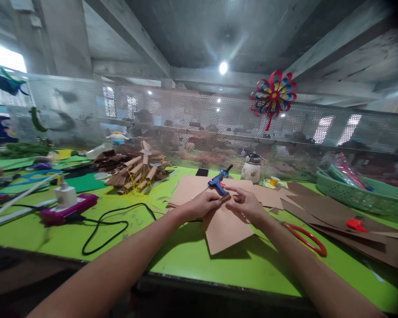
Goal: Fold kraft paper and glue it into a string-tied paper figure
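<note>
My left hand [204,204] pinches a small stack of narrow brown paper strips [224,198] above the table. At the strips' right end is my right hand [244,201], thumb and fingers closed around their edge. Beneath both hands a tan paper sheet [227,232] lies with a corner toward me. Just beyond the fingers rests a blue glue gun [219,183] with a red trigger, on more tan paper [187,190]. To the right of my right wrist lie scissors with red handles [307,238].
A purple power strip [69,208] with a white plug and a looping black cable [102,221] occupies the left. Behind are rolled brown paper pieces [142,170] and a pale jar [252,168]. Brown sheets [338,216] and a green basket [365,190] stand right. A perforated metal screen [185,128] backs the table.
</note>
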The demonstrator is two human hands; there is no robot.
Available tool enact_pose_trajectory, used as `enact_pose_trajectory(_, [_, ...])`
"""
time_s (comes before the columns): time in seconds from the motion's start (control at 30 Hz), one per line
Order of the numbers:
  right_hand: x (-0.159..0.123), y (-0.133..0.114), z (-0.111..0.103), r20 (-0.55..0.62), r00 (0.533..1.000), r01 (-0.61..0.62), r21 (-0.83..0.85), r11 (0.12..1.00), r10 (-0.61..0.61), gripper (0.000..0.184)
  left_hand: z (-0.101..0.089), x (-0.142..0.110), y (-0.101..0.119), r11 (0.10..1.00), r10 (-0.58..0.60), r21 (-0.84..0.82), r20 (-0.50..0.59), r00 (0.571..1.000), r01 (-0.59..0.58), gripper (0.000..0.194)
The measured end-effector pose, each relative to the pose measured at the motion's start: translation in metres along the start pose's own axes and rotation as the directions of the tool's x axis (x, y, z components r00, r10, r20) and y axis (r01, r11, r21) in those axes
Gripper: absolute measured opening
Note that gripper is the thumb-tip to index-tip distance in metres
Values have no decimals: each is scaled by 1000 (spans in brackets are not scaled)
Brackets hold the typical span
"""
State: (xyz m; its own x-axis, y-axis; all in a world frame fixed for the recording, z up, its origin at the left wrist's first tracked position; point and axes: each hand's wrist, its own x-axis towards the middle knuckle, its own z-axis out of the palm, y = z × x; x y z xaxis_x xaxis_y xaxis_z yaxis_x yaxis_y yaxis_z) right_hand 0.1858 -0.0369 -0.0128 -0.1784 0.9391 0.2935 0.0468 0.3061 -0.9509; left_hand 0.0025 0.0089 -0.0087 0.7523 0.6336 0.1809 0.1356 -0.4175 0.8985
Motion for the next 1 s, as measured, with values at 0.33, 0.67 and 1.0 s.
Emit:
enact_pose_trajectory(0.33, [-4, -10, 3, 35, 994, -109, 60, 992, 107, 72, 2, 0, -2, 983, -68, -173, -7, 998, 66, 38])
enact_pose_trajectory(0.67, [-9, -17, 3, 76, 997, 41, -203, 978, -26, 69, 0, -9, 12, 953, -129, -266, 79, 988, 146, 36])
enact_pose_trajectory(1.0, [-7, -17, -5, 115, 974, 227, -424, 877, -197, 61, -2, -9, 6, 925, -104, -352, 139, 985, 147, 38])
